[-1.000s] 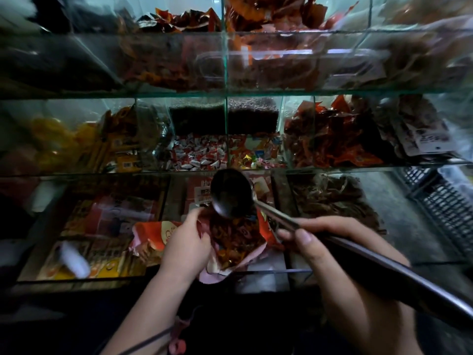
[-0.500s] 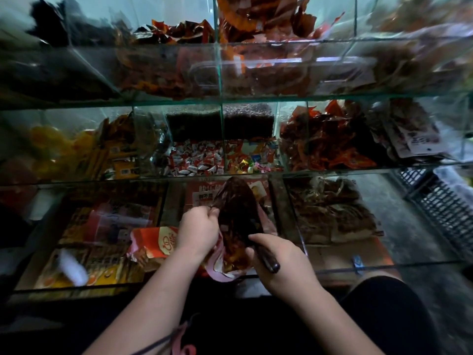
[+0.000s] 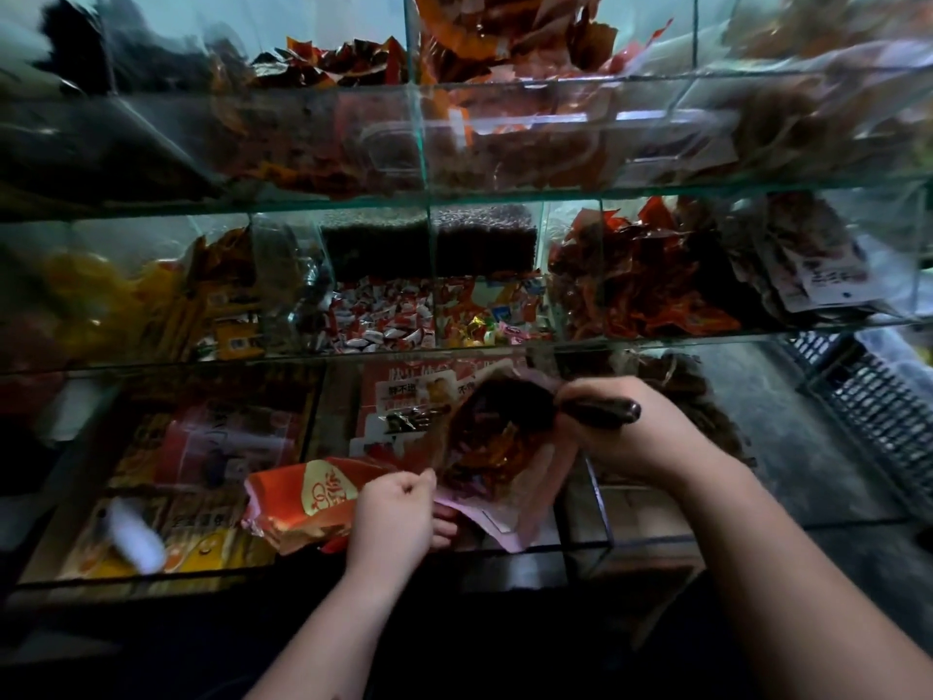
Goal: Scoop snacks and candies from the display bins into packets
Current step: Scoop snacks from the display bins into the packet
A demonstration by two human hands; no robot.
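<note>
Open bin top [image 3: 651,535] right of hands; glass shelf [image 3: 656,341] close above.

Left hand [image 3: 391,517], right hand [image 3: 638,437] bare; forearms unsleeved (no rings visible)

A dim room with cool, bluish light. A glass display case [image 3: 505,194] rises in 3 stepped tiers, split by glass dividers. At right, a dark grey floor [image 3: 787,447] and a black slatted crate [image 3: 878,396].
</note>
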